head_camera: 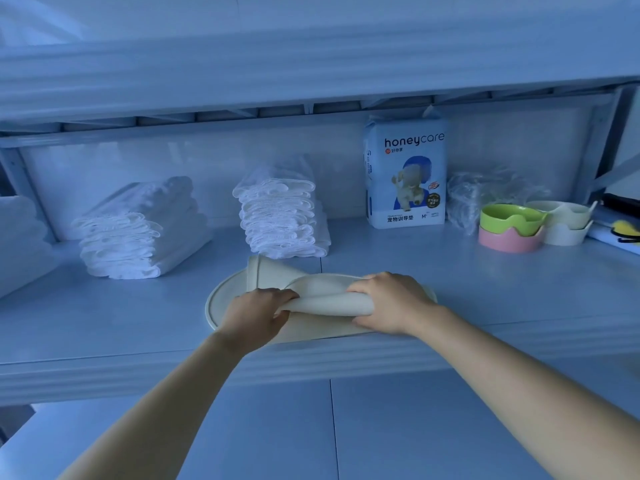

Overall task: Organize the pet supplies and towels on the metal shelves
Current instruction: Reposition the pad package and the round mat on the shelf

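A cream flexible mat [325,303] lies at the front of the metal shelf [121,323], partly rolled and folded over itself. My left hand [258,311] grips the left end of the roll. My right hand [388,303] grips its right end, fingers curled over the top. Behind stand two stacks of folded white towels, the left stack [135,233] and the middle stack [282,216]. A white honeycare pet pad pack [405,174] stands upright at the back right.
Stacked pet bowls sit at the right: a green bowl [509,220] on a pink bowl [505,240], cream bowls [564,220] beside them. Crumpled clear plastic [471,195] lies behind. More white fabric [17,237] shows at far left. An upper shelf beam [311,71] hangs overhead.
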